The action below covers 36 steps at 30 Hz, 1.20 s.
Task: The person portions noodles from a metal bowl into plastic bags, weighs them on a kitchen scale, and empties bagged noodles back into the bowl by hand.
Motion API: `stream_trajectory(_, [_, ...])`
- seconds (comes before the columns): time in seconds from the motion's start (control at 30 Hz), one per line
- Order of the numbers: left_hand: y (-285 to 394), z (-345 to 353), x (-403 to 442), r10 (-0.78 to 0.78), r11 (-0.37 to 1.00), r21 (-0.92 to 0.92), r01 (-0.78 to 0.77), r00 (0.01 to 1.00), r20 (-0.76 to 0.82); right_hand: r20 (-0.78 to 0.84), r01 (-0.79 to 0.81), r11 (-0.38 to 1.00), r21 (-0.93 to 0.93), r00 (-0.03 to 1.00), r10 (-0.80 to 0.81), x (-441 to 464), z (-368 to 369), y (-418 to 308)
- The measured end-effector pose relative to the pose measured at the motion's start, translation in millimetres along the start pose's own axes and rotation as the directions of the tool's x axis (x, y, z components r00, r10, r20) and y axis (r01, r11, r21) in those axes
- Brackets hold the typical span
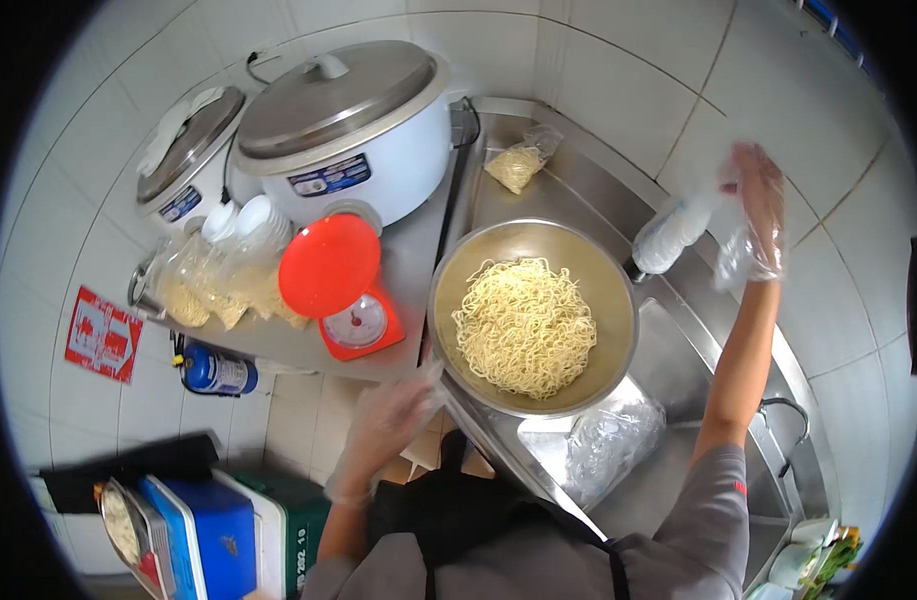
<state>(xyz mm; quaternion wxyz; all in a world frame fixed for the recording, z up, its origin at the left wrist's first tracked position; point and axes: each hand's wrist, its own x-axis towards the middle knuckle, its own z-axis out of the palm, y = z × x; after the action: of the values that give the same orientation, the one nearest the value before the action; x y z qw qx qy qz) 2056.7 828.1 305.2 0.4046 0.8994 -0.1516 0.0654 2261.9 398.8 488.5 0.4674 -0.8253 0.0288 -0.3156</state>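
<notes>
A large steel bowl holds a heap of yellow noodles. My left hand, in a clear plastic glove, hovers left of the bowl's near edge. Its fingers reach forward, somewhat blurred, with nothing visible in them. On the far right, my gloved right hand is raised against the tiled wall. Thin clear plastic stretches between its fingers and a white roll of plastic bags on the counter. Motion smears this plastic, and the fingertips are hard to make out.
A red kitchen scale stands left of the bowl, beside filled bags of noodles and two rice cookers. Another noodle bag lies behind the bowl. Crumpled clear plastic rests in front, near the sink tap.
</notes>
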Motion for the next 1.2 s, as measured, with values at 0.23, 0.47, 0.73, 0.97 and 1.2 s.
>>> stream_trajectory(0.23, [72, 40, 61, 0.425, 0.901, 0.206, -0.382, 0.874, -0.235, 0.586, -0.399, 0.879, 0.262, 0.789, 0.184, -106, 55, -66])
stream_trajectory(0.47, [43, 66, 81, -0.069, 0.918, -0.395, -0.041, 0.963, -0.261, 0.728, -0.436, 0.737, 0.516, 0.677, -0.109, -199, 110, -6])
stream_trajectory(0.73, [5, 90, 66, -0.342, -0.096, -0.915, 0.391, 0.851, 0.400, 0.739, -0.527, 0.841, 0.125, 0.614, 0.276, -252, 142, 73])
stream_trajectory(0.97, [-4, 62, 63, 0.197, 0.907, -0.335, -0.255, 0.960, -0.197, 0.878, -0.760, 0.614, 0.213, 0.424, 0.221, -237, 115, 83])
stream_trajectory(1.2, [-14, 17, 75, 0.066, 0.960, 0.281, -0.006, 0.976, -0.206, 0.923, 0.561, 0.812, -0.164, 0.378, -0.075, -233, 168, 66])
